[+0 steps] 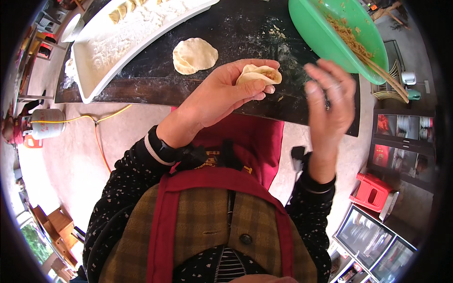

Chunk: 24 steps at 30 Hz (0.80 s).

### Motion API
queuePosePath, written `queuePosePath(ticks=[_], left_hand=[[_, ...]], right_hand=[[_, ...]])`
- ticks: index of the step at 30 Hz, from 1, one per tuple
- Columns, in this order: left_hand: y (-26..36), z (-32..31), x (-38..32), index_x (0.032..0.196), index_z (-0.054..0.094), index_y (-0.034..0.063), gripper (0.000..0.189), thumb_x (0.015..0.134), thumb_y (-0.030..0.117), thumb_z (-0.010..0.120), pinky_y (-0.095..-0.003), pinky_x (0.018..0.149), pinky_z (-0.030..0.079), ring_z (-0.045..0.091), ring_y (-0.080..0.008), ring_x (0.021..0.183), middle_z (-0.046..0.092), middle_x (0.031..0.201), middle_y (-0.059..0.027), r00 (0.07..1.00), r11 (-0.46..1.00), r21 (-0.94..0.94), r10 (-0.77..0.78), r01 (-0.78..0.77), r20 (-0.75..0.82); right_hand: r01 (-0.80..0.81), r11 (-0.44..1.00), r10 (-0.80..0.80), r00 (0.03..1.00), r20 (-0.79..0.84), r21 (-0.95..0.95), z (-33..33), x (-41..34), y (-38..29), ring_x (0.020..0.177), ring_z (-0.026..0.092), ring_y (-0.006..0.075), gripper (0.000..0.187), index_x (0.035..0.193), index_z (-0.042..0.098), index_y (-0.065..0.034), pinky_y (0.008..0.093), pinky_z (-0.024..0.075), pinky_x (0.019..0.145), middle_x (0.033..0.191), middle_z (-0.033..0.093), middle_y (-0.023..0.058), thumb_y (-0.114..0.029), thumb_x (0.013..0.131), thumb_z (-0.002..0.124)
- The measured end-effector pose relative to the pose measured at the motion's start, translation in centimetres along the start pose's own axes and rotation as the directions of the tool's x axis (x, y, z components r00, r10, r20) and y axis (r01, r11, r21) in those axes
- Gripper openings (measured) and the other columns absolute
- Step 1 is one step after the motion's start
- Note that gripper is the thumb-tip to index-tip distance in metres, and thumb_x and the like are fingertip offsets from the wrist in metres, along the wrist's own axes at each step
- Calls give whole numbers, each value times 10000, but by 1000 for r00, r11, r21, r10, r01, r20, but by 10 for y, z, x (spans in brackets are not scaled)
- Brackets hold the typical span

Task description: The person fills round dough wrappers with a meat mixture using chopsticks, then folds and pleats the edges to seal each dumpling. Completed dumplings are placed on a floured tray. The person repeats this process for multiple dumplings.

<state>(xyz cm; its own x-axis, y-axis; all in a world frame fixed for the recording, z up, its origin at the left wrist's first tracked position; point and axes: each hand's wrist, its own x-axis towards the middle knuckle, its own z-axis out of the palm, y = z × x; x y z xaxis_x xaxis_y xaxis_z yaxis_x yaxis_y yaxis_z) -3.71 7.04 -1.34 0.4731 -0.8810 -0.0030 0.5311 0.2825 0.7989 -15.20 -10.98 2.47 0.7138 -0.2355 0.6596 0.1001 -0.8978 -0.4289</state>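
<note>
My left hand (226,86) pinches a folded dumpling (260,74) between thumb and fingers. Its dough wrapper is closed along part of the edge, and brown filling shows at the right end. Off to the right, my right hand (331,92) hangs in the air, blurred, its fingers apart and nothing in them. Beyond my left wrist, a small stack of round dough wrappers (195,56) lies on the dark table (155,83). The green plastic basin (308,32) at the upper right holds minced filling (348,37), with a pair of chopsticks (385,76) leaning over its rim.
A white tray (106,83) dusted with flour stands at the upper left, several finished dumplings (122,12) at its far side. Flour and crumbs mark the tabletop. On the floor to the left stands a gas cylinder (47,122) with a yellow hose. A red stool (373,191) is at the right.
</note>
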Motion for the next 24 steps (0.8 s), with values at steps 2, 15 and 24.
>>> queuePosePath(ticks=[2, 15, 24], left_hand=[[1, 0, -2, 1394, 457, 16, 464, 965, 122, 596, -206, 894, 489, 593, -94, 1055, 593, 1262, -64, 1000, 998, 63, 17, -17, 2], [0, -1, -4, 1397, 444, 7, 478, 950, 94, 590, -229, 885, 494, 595, -89, 997, 624, 1136, -46, 998, 990, 128, 54, -58, 35], [3, -1, -4, 1372, 478, 13, 447, 953, 104, 600, -210, 874, 486, 598, -76, 1002, 627, 1155, -34, 999, 988, 152, 9, -16, 43]], right_hand=[[-20, 988, 13, 999, 45, 153, 15, -13, -11, 1147, 528, 287, 336, 1055, 731, -101, 379, 431, 972, 1197, 597, 110, -8, 733, 733], [-256, 842, 142, 954, 262, 474, 22, -23, -10, 1235, 494, 254, 313, 1198, 643, -23, 330, 420, 951, 1315, 540, 137, -69, 890, 607], [168, 983, -156, 977, 147, -70, 15, -19, -15, 1247, 471, 383, 333, 1082, 723, -162, 454, 391, 1027, 1285, 569, 120, -134, 752, 760]])
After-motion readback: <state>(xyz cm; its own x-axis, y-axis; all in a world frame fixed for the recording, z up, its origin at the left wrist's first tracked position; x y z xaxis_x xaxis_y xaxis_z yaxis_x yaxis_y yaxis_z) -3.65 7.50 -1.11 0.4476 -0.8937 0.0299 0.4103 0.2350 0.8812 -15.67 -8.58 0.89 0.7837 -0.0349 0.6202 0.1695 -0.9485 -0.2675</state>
